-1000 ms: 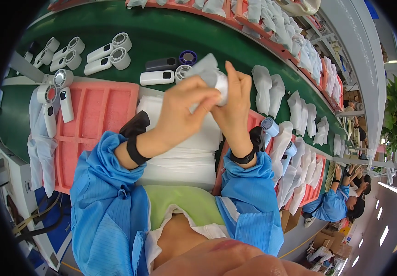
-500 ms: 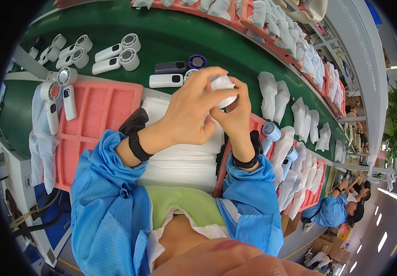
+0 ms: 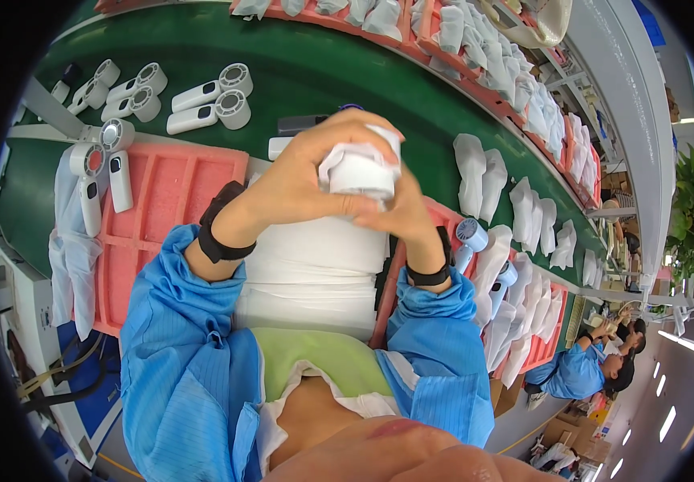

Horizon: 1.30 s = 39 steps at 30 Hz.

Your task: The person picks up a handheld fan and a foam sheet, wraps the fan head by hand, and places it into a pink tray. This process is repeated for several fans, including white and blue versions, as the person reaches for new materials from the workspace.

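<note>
Both hands grip a white handheld fan [image 3: 361, 181], its round head facing up toward me, with a thin white bag [image 3: 337, 153] bunched around it. My left hand [image 3: 303, 173] wraps it from the left, fingers curled over the top. My right hand [image 3: 403, 213] closes on it from the right, slightly smeared by motion. Under my hands lies a stack of flat white bags [image 3: 307, 289]. Just behind my left hand, a dark grey fan [image 3: 300, 124] and a white fan [image 3: 279, 148] lie on the green table [image 3: 283, 72], partly hidden.
On the left, a pink compartment tray [image 3: 178, 193] has white fans [image 3: 120, 181] at its edge. More white fans [image 3: 202, 108] lie farther back. Bagged fans [image 3: 469, 173] and a pink tray with blue fans [image 3: 471, 233] are at right. Filled trays [image 3: 379, 20] line the back.
My hands have drawn the fan nearer and slightly left, turning its round head toward me. They now cover more of the fans lying behind.
</note>
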Each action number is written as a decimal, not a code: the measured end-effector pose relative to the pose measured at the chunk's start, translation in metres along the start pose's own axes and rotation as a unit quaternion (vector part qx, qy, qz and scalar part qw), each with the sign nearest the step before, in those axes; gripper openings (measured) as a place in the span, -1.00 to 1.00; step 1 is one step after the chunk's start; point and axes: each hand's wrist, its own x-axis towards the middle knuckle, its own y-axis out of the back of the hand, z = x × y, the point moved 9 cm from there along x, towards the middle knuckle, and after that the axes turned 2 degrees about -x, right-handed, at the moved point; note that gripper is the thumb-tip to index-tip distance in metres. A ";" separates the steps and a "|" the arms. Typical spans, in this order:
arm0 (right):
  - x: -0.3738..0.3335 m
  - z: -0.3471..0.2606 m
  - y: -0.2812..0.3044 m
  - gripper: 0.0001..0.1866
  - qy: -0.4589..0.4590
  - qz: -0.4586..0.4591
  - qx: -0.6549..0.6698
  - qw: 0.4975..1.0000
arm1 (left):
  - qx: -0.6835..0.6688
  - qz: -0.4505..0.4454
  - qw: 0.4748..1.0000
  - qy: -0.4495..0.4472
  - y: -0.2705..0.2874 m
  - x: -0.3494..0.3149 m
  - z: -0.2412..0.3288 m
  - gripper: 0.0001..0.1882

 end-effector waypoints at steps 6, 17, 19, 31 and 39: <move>-0.002 0.015 0.018 -0.47 -0.058 0.102 -0.198 0.973 | 0.054 0.224 0.970 0.072 0.035 -0.010 -0.024 -0.61; -0.006 -0.006 0.017 -0.60 -0.023 0.200 -0.372 0.906 | 0.293 0.198 0.935 -0.029 0.006 -0.016 -0.002 -0.80; -0.009 0.001 0.020 -0.59 -0.095 0.171 -0.274 0.942 | 0.277 0.213 0.937 -0.004 0.019 -0.016 -0.007 -0.81; -0.020 0.016 0.024 -0.56 -0.245 0.073 -0.047 0.966 | 0.141 0.270 0.950 0.072 0.045 -0.018 -0.039 -0.85; -0.027 0.098 0.131 -0.51 -0.268 0.264 -0.384 0.843 | 0.210 0.026 0.969 0.126 -0.046 -0.033 -0.078 -0.74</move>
